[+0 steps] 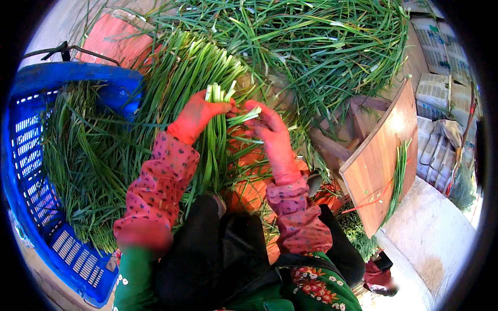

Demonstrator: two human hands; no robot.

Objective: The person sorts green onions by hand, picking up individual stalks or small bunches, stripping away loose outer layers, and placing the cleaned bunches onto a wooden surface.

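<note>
My left hand (196,115), in a red-orange glove, is closed around a small bunch of garlic chives (218,150). The pale cut ends stick up above my thumb, and the green leaves hang down toward my knees. Close beside it, my right hand (275,137), gloved alike, pinches a few chive stalks (245,116) by their whitish ends, with the fingers curled. The tips of both hands almost meet. Just beyond my left hand lies a thick layer of chives (194,62) with their pale ends lined up.
To my left, a blue slatted crate (78,75) holds many chives. A large loose heap of chives (332,46) spreads across the far side. At right stands a tilted wooden board (384,155) with a few chives (400,173) on it. Stacked printed bundles (433,93) line the far right.
</note>
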